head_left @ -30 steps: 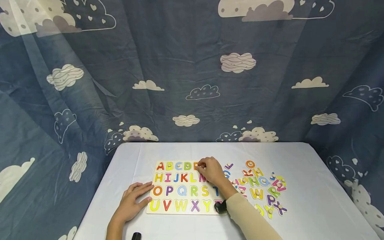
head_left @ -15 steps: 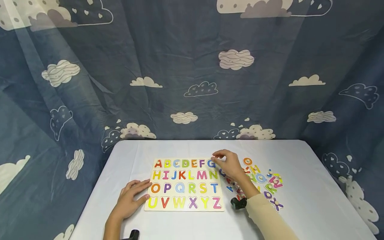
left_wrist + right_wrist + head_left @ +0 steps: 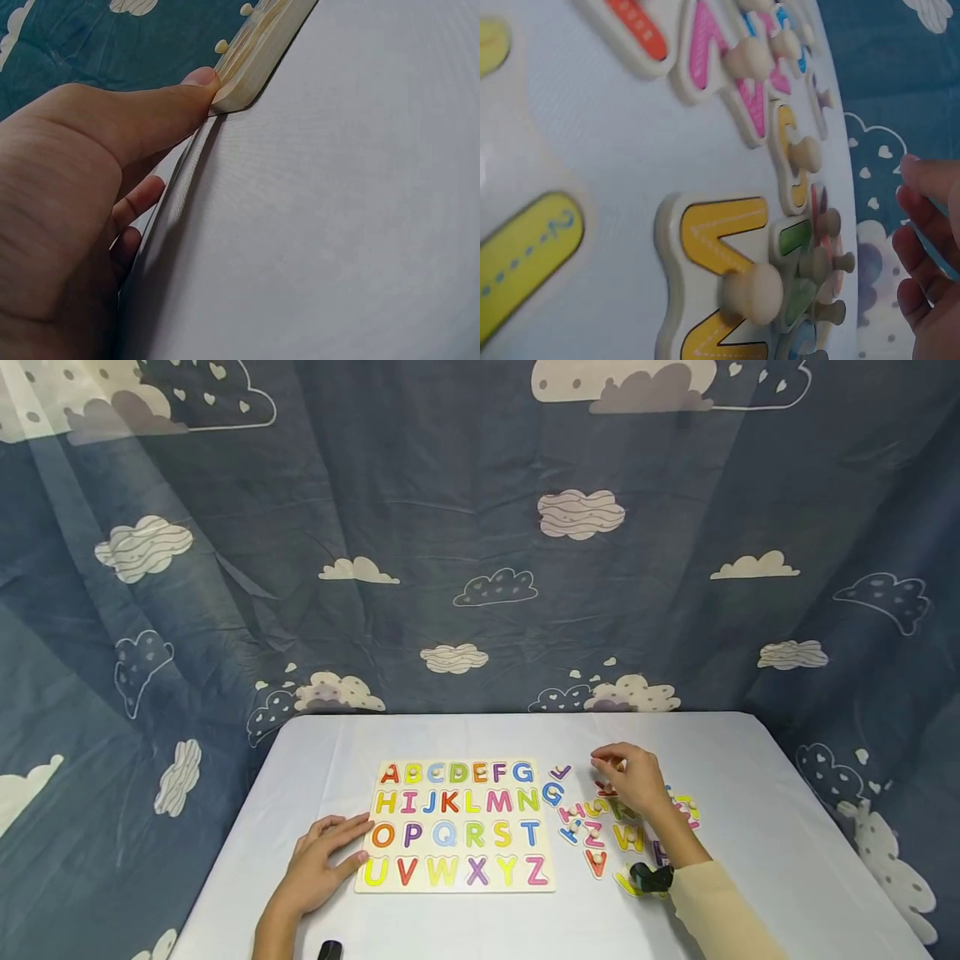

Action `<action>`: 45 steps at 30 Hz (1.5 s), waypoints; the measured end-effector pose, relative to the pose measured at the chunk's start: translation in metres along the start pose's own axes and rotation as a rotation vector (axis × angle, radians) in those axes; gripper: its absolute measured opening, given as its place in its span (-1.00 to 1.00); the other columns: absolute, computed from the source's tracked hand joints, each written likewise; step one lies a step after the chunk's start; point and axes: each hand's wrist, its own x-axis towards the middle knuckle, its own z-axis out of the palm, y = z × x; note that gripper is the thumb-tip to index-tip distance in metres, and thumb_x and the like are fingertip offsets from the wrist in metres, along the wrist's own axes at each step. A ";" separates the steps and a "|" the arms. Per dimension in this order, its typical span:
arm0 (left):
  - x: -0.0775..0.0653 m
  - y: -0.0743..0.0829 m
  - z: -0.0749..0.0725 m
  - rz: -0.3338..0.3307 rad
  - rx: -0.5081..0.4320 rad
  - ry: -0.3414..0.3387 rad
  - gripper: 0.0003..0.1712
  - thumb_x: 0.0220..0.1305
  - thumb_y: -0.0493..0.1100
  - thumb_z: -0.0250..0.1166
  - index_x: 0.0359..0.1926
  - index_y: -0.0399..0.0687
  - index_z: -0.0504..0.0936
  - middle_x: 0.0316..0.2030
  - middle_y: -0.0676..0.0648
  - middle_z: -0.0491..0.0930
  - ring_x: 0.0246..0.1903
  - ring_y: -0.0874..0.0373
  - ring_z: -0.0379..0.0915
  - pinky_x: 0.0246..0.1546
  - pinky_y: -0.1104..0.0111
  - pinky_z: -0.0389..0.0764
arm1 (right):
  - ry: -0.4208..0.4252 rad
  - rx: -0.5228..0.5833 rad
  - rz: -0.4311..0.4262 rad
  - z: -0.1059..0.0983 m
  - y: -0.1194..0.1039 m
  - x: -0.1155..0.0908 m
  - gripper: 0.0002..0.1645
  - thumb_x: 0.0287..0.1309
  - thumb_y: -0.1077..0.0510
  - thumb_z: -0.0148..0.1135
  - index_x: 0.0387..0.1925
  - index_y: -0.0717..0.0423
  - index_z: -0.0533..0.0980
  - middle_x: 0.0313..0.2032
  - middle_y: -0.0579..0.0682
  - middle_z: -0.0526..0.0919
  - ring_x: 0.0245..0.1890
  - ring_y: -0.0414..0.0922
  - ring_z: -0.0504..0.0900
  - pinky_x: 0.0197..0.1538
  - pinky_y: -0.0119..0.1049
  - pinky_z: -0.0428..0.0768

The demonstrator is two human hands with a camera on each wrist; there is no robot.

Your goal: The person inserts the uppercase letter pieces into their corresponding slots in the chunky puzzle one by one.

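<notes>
A pale wooden alphabet puzzle board (image 3: 454, 888) lies on the table, its printed letters in four rows. Letter pieces with knobs sit in the top row from A to E. My left hand (image 3: 317, 863) rests at the board's left edge, fingers extended. In the left wrist view, the thumb (image 3: 161, 112) touches the board's corner. My right hand (image 3: 636, 777) hovers over the loose letter pieces right of the board, partly covering them. Its fingers are loosely bent; no piece shows in them in the right wrist view. A yellow W piece (image 3: 628, 837) lies below that hand.
Loose knobbed pieces spread right of the board, including a blue G (image 3: 552, 792), a red V-shaped piece (image 3: 596, 863) and a pink Z (image 3: 593, 835). A black wrist device (image 3: 651, 877) sits under the right wrist. Dark cloud-patterned cloth (image 3: 495, 635) hangs behind the white table (image 3: 450, 935).
My right hand has moved from the E place on the top row, past G, rightward to the loose pieces. The left hand stays at the board's edge.
</notes>
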 end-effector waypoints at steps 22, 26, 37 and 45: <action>-0.001 -0.001 0.000 -0.024 0.003 0.006 -0.45 0.26 0.15 0.42 0.28 0.30 0.66 0.38 0.24 0.51 0.39 0.04 0.19 0.34 -0.12 0.09 | -0.325 -0.041 -0.022 0.032 -0.016 0.020 -0.72 0.34 0.15 0.36 0.06 -0.08 0.72 0.02 -0.03 0.74 0.05 -0.03 0.64 0.25 0.08 0.57; -0.001 0.001 -0.001 -0.025 0.003 0.009 -0.45 0.26 0.16 0.43 0.28 0.29 0.66 0.37 0.24 0.51 0.39 0.04 0.19 0.34 -0.13 0.08 | -0.331 -0.048 -0.034 0.033 -0.015 0.020 -0.71 0.33 0.16 0.37 0.06 -0.07 0.71 -0.04 -0.06 0.74 -0.04 -0.10 0.64 0.18 0.01 0.62; -0.002 0.002 0.000 -0.006 0.008 0.026 -0.46 0.26 0.13 0.43 0.27 0.27 0.67 0.37 0.18 0.53 0.37 -0.01 0.21 0.31 -0.15 0.10 | -0.307 -0.049 0.056 0.035 -0.015 0.015 -0.77 0.32 0.10 0.38 -0.01 -0.03 0.72 -0.26 -0.11 0.67 -0.20 -0.13 0.53 -0.04 -0.20 0.55; -0.001 -0.001 0.000 -0.014 -0.001 0.009 -0.45 0.26 0.15 0.43 0.27 0.29 0.66 0.38 0.22 0.52 0.38 0.04 0.20 0.33 -0.13 0.08 | -0.213 -0.018 0.047 0.035 -0.024 0.015 -0.72 0.32 0.01 0.40 -0.03 0.04 0.71 -0.28 -0.07 0.66 -0.22 -0.10 0.53 -0.07 -0.22 0.55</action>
